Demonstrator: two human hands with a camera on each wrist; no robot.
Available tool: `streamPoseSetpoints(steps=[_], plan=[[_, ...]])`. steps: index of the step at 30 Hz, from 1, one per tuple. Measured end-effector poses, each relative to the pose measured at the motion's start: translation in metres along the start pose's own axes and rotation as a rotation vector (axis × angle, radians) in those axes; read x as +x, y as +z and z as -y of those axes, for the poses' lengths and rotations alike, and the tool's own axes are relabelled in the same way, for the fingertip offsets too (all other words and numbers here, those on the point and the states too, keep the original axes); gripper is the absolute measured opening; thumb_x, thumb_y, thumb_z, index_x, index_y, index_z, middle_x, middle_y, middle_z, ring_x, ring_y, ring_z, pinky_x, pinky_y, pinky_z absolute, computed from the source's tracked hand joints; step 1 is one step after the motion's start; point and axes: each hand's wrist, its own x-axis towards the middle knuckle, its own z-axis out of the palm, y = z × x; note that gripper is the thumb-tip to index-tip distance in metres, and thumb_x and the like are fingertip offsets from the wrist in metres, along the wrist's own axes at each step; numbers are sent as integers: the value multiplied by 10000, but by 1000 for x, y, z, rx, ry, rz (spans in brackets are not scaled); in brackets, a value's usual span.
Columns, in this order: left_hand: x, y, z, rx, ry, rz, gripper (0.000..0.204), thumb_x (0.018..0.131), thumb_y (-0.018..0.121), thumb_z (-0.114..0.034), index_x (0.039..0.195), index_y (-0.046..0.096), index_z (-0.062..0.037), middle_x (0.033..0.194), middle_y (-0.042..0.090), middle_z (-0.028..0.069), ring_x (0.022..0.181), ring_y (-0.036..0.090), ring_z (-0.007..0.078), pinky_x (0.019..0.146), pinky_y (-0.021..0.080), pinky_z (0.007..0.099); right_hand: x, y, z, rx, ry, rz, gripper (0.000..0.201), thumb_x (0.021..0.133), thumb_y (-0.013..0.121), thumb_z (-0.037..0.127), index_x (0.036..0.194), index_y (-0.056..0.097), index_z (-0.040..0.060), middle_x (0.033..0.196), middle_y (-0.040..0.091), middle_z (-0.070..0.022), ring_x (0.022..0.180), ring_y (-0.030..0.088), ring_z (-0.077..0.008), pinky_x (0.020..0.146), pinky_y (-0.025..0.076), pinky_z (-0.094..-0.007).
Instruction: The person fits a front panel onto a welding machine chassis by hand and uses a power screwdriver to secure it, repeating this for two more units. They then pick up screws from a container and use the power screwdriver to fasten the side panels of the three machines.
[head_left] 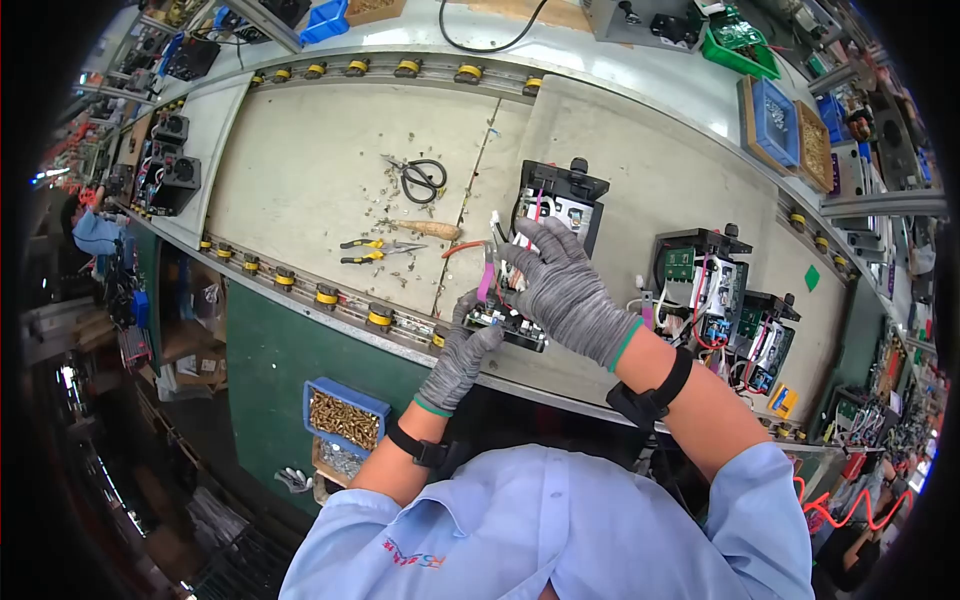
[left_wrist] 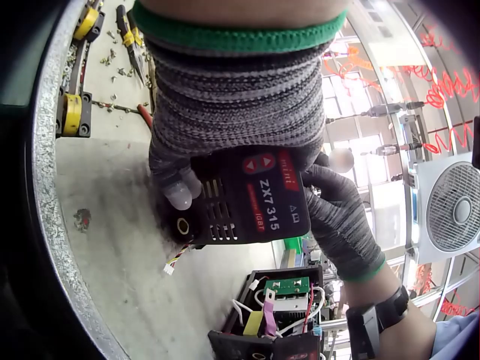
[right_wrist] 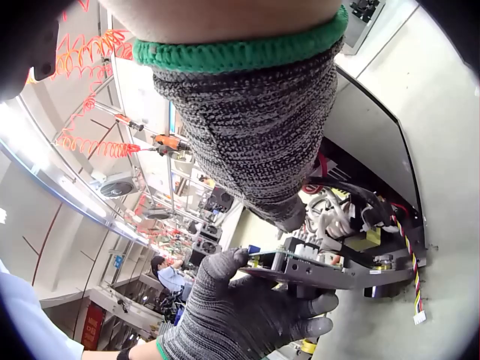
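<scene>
My gloved left hand (head_left: 460,355) grips the black front panel (left_wrist: 262,202) of an opened machine, marked ZX7 315. The right wrist view has the left thumb over the panel's edge and the other fingers beneath. Circuit parts and white connectors (right_wrist: 311,251) stand on the panel's inner side. My gloved right hand (head_left: 580,285) is bent over the wiring between this panel and the open black case (head_left: 590,188). Its fingertips reach in among white wires (right_wrist: 330,214) and are partly hidden; I cannot tell what they hold. A purple sleeve (head_left: 487,280) shows left of the hand.
Left on the bench lie black scissors (head_left: 422,180), yellow-black pliers (head_left: 375,250), a wooden handle (head_left: 430,229) and scattered screws. More opened machines (head_left: 700,275) stand to the right. Rollers (head_left: 327,293) line the bench edge; a blue bin (head_left: 345,415) of brass-coloured parts sits below.
</scene>
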Motion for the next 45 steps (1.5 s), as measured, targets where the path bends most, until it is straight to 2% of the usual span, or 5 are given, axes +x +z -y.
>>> streamPoseSetpoints(steps=[2,14,32,35,45], plan=[[0,-1,0,-5,-5,-8,925,779,840,-394,1478,339,-53,1224,560,77,1093,578,169,900,532,321,3,0,-4,43,-39,65,575,790,754,325,1305,634,99,1398,548,-90,1416,366,-332,1203,274,-496],[-2,-2,2,7,4,-29,939,776,833,-372,1505,326,-68,1215,541,43,1062,540,132,916,487,291,31,-13,11,-164,-223,191,365,809,698,292,1152,733,173,1412,580,-60,1443,376,-331,1232,221,-490],[-7,2,-5,-39,-59,-29,961,772,841,-372,1526,333,-59,1357,507,84,1221,494,180,1065,414,339,51,10,11,-126,-368,461,361,873,642,222,1222,721,177,1476,536,-82,1485,305,-382,1245,206,-508],[-3,-1,2,-119,-22,-15,867,787,842,-281,1500,364,-154,1193,554,22,997,568,118,808,543,255,52,18,9,-97,-325,479,361,872,646,227,1220,720,169,1474,539,-80,1483,309,-382,1243,211,-506],[0,-6,10,-89,-39,-17,897,785,843,-272,1509,335,-124,1253,540,41,1064,553,138,920,507,283,69,-1,28,-297,-384,719,254,890,636,281,1055,779,150,1355,631,-76,1430,403,-372,1212,247,-534]])
